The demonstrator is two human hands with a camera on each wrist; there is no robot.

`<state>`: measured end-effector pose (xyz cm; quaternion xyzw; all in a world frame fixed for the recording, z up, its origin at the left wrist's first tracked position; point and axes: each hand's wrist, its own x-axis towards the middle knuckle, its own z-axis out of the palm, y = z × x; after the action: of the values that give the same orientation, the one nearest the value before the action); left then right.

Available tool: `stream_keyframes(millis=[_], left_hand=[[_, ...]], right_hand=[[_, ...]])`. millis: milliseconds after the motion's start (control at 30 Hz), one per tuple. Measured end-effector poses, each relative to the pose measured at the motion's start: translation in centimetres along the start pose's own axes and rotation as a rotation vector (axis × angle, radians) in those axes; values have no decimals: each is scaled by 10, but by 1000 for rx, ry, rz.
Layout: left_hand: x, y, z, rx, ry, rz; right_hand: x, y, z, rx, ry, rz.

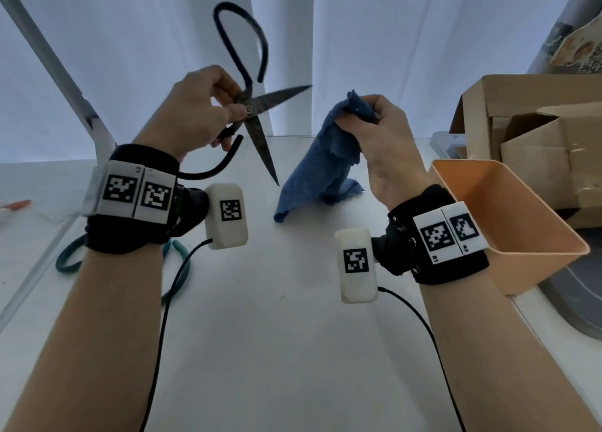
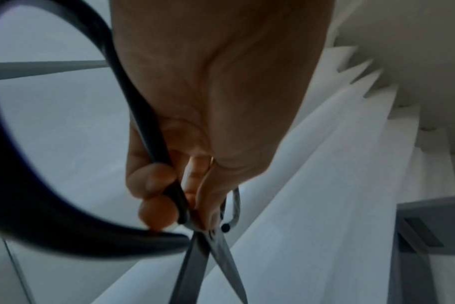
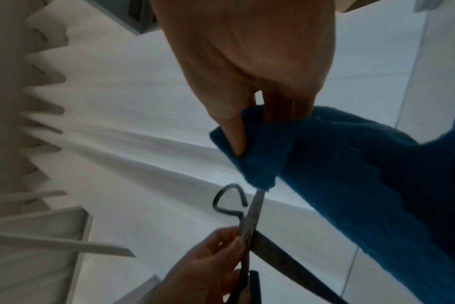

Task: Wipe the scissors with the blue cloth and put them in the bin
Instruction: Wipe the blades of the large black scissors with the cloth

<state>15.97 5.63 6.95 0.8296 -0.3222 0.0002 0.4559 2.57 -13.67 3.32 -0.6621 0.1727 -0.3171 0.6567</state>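
Large scissors (image 1: pixel 257 118) with black loop handles and dark steel blades hang in the air, blades spread wide apart. My left hand (image 1: pixel 208 105) grips them at the pivot, thumb and fingers pinching the joint (image 2: pixel 208 228). One blade points right, the other down toward the table. My right hand (image 1: pixel 374 118) pinches the top of the blue cloth (image 1: pixel 322 167), whose lower end rests on the white table. In the right wrist view the blue cloth (image 3: pixel 325 164) hangs just above the tip of one blade of the scissors (image 3: pixel 252 211). The orange bin (image 1: pixel 508 210) stands at the right.
Cardboard boxes (image 1: pixel 527 128) are stacked behind the bin. A teal cord loop (image 1: pixel 68 262) lies on the table under my left forearm. A white frame post (image 1: pixel 58 73) slants at the left. White curtains hang behind the table (image 1: pixel 277 301).
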Motion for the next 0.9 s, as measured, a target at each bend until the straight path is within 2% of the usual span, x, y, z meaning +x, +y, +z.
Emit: stream_keyframes(millis=[133,267,567,900], left_hand=[[-3,9,15,115,-149,36],[-6,20,28,154,-240,94],[-10,33,28,233,-306,151],[-12,30,11,194,-358,150]], right_hand=[[-9,-6,7,5,-46,-134],[-10,-1,10,-135,-78,-111],[-11,2,10,-356,-52,-106],[-11,3,12,-396,-96,-94]])
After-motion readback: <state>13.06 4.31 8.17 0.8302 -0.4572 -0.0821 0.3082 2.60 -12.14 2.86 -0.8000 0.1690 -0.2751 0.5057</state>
